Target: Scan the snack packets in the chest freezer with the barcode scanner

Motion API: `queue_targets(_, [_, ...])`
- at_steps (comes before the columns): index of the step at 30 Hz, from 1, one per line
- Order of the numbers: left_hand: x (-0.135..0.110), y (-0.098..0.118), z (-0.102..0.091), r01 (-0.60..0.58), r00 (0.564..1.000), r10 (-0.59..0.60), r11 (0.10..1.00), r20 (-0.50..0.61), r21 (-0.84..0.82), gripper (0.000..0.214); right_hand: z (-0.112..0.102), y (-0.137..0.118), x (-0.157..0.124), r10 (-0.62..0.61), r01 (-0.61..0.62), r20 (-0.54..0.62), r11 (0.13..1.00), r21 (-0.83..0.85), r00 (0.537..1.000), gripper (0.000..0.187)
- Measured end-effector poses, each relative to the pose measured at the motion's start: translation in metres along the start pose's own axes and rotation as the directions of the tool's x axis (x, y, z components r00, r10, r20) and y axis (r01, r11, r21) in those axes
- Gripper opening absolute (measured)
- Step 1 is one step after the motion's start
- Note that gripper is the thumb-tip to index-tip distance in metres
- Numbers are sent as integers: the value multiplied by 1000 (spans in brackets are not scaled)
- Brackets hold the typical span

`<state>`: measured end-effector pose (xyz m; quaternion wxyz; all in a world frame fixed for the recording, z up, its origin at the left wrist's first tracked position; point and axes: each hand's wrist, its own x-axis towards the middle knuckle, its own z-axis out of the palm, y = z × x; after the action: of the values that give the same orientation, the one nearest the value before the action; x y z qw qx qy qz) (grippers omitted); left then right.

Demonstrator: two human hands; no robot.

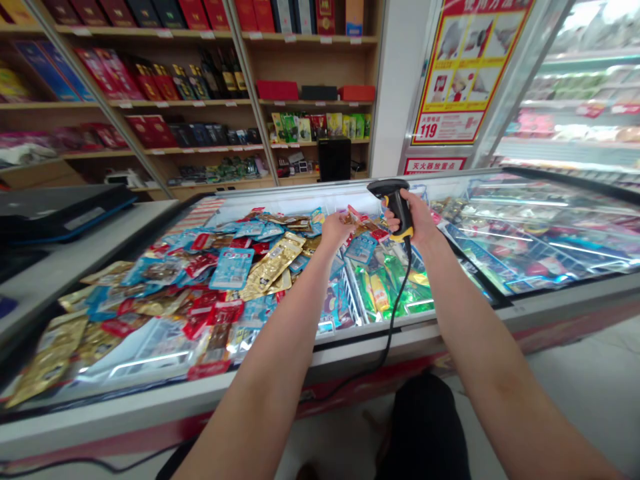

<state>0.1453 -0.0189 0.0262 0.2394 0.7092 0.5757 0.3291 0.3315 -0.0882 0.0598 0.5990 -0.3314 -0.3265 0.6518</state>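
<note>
My right hand [420,220] is closed round the grip of a black and yellow barcode scanner [395,203], its head turned left and its black cable [395,313] hanging down over the freezer edge. My left hand [336,230] reaches out beside it, palm up, fingers curled under a small red and pink snack packet [361,217] held just in front of the scanner head. Both hands hover over the open middle section of a chest freezer [350,347]. Below them lie green and yellow ice-cream wrappers [385,290].
Several blue, red and gold snack packets [210,280] are spread over the freezer's left glass lid. Another glass lid [540,233] covers the right side. Wooden shelves [310,100] with boxes and bottles stand behind. A dark counter device [55,210] sits at left, a chilled cabinet at right.
</note>
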Motion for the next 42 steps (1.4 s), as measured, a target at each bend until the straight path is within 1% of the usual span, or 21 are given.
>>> queue_targets(2, [3,-6,-7,-2,998,2,1000,-62,-9,32,3,1,-1,30,-29,16,998,-50,999,37])
queue_targets(4, [4,-11,-10,2,996,-5,999,-89,-37,34,6,3,-1,66,-62,34,994,-94,997,38])
queue_targets(9, [4,-14,-6,11,992,-24,994,-123,-105,30,9,12,3,132,-120,64,979,-163,989,39])
queue_targets(14, [6,-16,-3,-14,995,3,994,-104,-109,27,6,16,7,160,-149,55,975,-164,986,40])
queue_targets(17, [6,-17,-3,-3,996,-6,994,-89,-107,27,5,17,8,160,-147,66,975,-168,985,40])
queue_targets(20, [5,-17,-3,5,995,-15,994,-98,-105,27,5,18,8,156,-140,81,975,-174,984,40])
queue_targets(26, [7,-18,-1,4,995,-15,995,-103,-102,28,5,19,9,148,-138,47,974,-178,988,41])
queue_targets(30, [7,-19,-1,8,994,-19,995,-112,-102,27,5,19,9,160,-145,67,973,-182,985,43])
queue_targets(34, [6,-18,-2,17,995,-29,993,-98,-115,26,7,19,9,177,-158,80,967,-199,981,44])
queue_targets(39, [3,-16,-4,22,993,-33,994,-113,-104,25,7,19,7,182,-161,90,966,-203,979,45])
queue_targets(42, [5,-17,-6,33,994,-44,992,-96,-120,30,6,19,6,181,-156,115,967,-200,977,45])
